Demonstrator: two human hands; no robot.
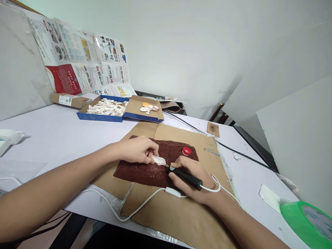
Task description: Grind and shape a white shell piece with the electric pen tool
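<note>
My left hand [137, 149] pinches a small white shell [158, 160] flat against a dark brown cloth [145, 169]. In my right hand [190, 174] is a black pen-shaped electric tool [185, 177], held like a pencil, its tip touching the shell's right end. A white cord [140, 206] with an inline switch runs from the tool's back end and loops toward the table's front edge. A red bottle cap [186, 150] lies on the cloth just above my right hand. The cloth rests on a sheet of brown cardboard [181, 214].
At the back, a blue box [102, 116] holds several white shells, and its open lid [145, 117] holds a few more. Leaflets [77, 62] lean against the wall. A black cable [233, 149] crosses the white table. Green tape roll [303, 223] sits at the right front.
</note>
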